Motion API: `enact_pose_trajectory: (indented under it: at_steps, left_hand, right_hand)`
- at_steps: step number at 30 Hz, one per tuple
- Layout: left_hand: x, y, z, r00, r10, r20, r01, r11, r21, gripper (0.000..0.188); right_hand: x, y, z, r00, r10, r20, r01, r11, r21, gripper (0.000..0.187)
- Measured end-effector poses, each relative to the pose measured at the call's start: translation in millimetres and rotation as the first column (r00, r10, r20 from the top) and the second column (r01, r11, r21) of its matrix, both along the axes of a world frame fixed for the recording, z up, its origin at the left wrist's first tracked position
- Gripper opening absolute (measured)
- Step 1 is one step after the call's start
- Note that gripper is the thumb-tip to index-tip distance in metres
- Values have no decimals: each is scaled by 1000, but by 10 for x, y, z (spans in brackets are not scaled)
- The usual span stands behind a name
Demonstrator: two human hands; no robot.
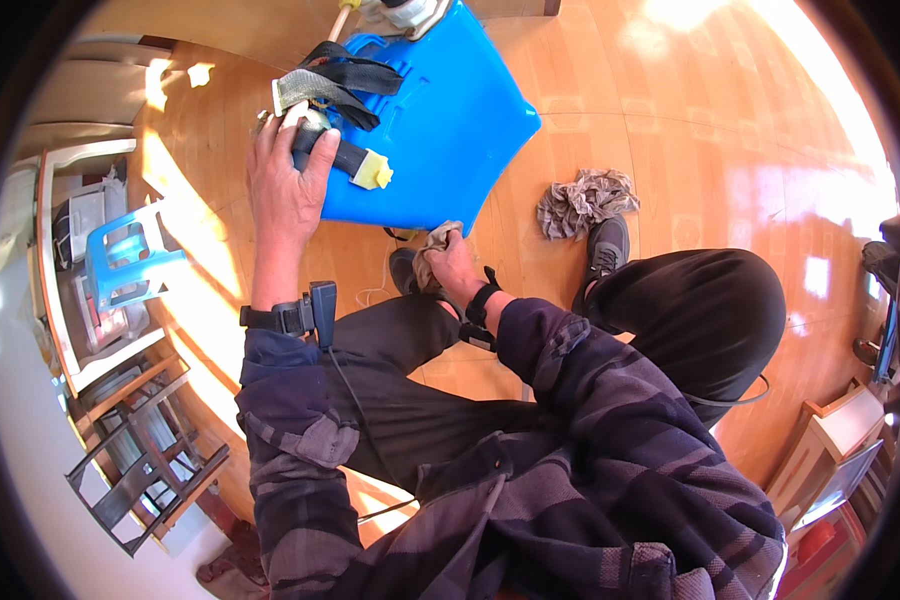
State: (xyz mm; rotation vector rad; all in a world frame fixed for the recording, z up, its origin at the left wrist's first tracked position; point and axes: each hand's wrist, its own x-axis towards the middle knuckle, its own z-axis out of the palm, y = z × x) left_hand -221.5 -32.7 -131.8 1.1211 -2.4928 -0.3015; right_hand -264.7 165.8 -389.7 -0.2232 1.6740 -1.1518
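the left hand [285, 180] holds a black, band-like object with a pale yellow plastic tip [348, 158] between its thumb and fingers, pressed against a smooth, bright-blue plastic piece with an angular outline [440, 150], while the right hand [454, 268] is closed round a crumpled beige-brown cloth [436, 252] at that piece's near corner. beyond the left fingers, flat black straps [345, 82] lie looped over the blue surface. farther out, a second crumpled, greyish-brown cloth [585, 203] lies on the glossy orange wood-patterned floor [670, 190] beside a dark grey shoe [607, 248], and a light-blue plastic stool [130, 255] stands well off to the left
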Motion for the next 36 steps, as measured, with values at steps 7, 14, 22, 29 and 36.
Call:
enact_pose_trajectory:
  at_steps: [7,14,22,29,36]
  left_hand:
    - [9,-11,-36,1000,3,-24,-4,999,-50,66]
    - [170,-171,-71,994,-68,-87,70,997,19,68]
    - [230,-174,27,979,-159,-130,176,974,140,58]
    - [178,-6,68,992,-118,-56,121,990,72,64]
    - [134,6,9,987,-106,-119,113,992,56,58]
  right_hand:
    - [-208,-346,645,914,-216,344,276,951,-136,32]
    - [20,-522,1905,996,-70,62,92,869,-486,31]
    - [-79,-446,1750,994,106,6,-72,715,-695,28]
    - [-393,103,210,977,-131,171,144,987,-66,38]
    - [-469,272,-450,903,-156,400,197,978,-63,38]
